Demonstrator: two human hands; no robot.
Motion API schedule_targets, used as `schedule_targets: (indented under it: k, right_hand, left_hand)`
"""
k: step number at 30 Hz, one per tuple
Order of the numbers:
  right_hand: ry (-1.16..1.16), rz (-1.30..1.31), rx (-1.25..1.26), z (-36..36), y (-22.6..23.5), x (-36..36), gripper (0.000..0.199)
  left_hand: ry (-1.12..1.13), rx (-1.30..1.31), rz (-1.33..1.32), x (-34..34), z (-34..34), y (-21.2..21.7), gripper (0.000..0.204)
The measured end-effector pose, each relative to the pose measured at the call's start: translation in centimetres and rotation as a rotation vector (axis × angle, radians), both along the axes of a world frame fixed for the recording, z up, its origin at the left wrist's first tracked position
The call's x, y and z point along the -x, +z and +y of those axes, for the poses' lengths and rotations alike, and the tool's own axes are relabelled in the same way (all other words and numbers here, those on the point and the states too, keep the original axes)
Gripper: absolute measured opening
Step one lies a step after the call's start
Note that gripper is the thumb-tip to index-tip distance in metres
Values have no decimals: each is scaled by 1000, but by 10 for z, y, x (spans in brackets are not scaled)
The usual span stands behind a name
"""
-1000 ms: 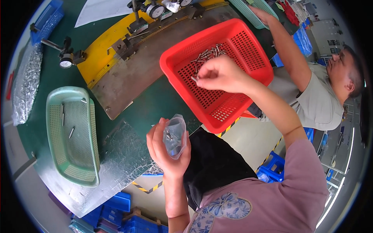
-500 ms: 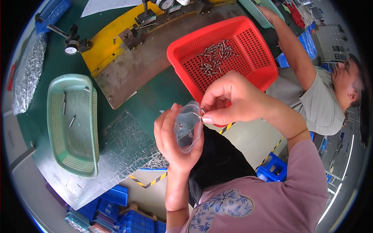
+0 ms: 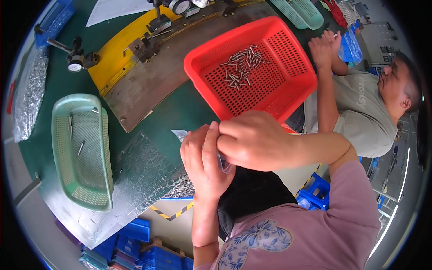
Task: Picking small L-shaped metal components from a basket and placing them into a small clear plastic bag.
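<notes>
My left hand (image 3: 204, 173) is wrapped round a clear plastic bag (image 3: 179, 133), of which only a corner and a bit near the thumb show. Over the bag's mouth, my right hand (image 3: 256, 141) is closed with its fingers curled down, touching my left fingers. Whatever it grips is hidden behind its back. Beyond my hands stands a red perforated basket (image 3: 198, 85) with many small metal pins (image 3: 243, 65) on its bottom. To the left, a pale green basket (image 3: 106, 148) holds a few metal pins (image 3: 81, 147).
A metal plate (image 3: 139, 85) with dial gauges (image 3: 75, 64) lies across the green table. Loose metal parts (image 3: 183, 188) sit in a blue container below the table edge. A co-worker (image 3: 360, 108) sits at the right, hands together, near another green basket (image 3: 310, 15).
My right hand has moved left over the bag's mouth, hiding the metal pin it held in its fingertips. The co-worker's hand has left the far green basket. The view has shifted slightly.
</notes>
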State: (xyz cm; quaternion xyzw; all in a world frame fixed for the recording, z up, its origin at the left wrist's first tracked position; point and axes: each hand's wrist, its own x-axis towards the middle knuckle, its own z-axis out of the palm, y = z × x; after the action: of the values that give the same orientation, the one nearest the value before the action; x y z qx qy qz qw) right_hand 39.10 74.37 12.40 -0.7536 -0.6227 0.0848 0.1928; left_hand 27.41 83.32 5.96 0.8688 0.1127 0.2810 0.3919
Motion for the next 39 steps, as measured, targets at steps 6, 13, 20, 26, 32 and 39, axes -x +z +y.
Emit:
schedule_targets:
  k: [6,13,20,26,32,39]
  right_hand:
    - [-42,271,-136,-5,-26,-18,11]
    - [-572,27,206,-16,-98,-132,13]
    - [-559,61,293,-6,-100,-137,16]
    - [-557,443,119,-12,-106,-138,14]
    - [-309,-94,-42,-9,-117,-136,10]
    - [-248,-416,229,-3,-113,-136,14]
  left_hand:
    - [42,109,1,3,-3,-11,68]
    - [131,136,-31,2,-2,-8,63]
    - [137,162,-17,9,2,-9,62]
    - [154,209,-23,11,4,-8,60]
    - [161,216,-24,12,4,-7,60]
    - [161,237,-18,9,1,-7,61]
